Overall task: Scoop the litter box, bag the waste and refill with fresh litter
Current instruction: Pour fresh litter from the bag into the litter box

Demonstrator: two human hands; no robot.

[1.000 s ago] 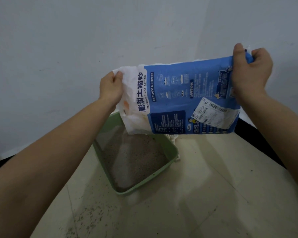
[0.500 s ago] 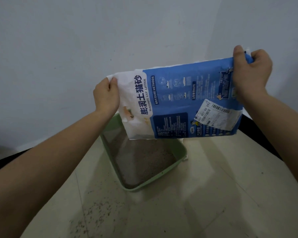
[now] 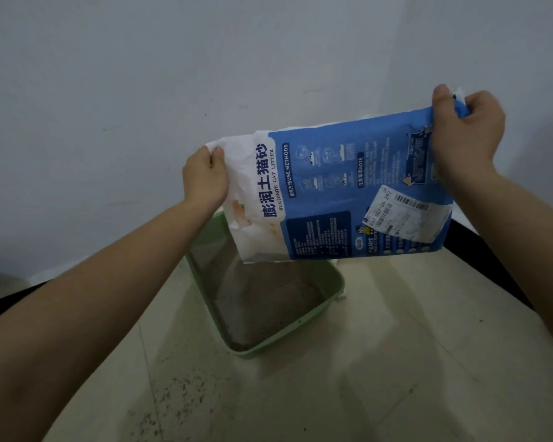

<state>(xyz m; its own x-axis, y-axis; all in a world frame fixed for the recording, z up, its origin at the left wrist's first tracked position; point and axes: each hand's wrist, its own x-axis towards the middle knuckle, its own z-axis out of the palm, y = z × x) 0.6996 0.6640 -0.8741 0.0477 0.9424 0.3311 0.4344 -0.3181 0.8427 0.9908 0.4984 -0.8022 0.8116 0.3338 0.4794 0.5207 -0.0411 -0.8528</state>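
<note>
I see the litter bag stretched between both hands. Left hand pinches its white lower end; right hand grips the blue upper end. Bag hangs tilted above the green litter box, which rests on the floor.

Litter box far corner — behind bag

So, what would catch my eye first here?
The big blue and white litter bag, held in mid-air at the centre, the left hand gripping its white end and the right hand its raised blue end. Under it, a green litter box with grey litter sits on the pale floor, with dark grains scattered in front.
</note>
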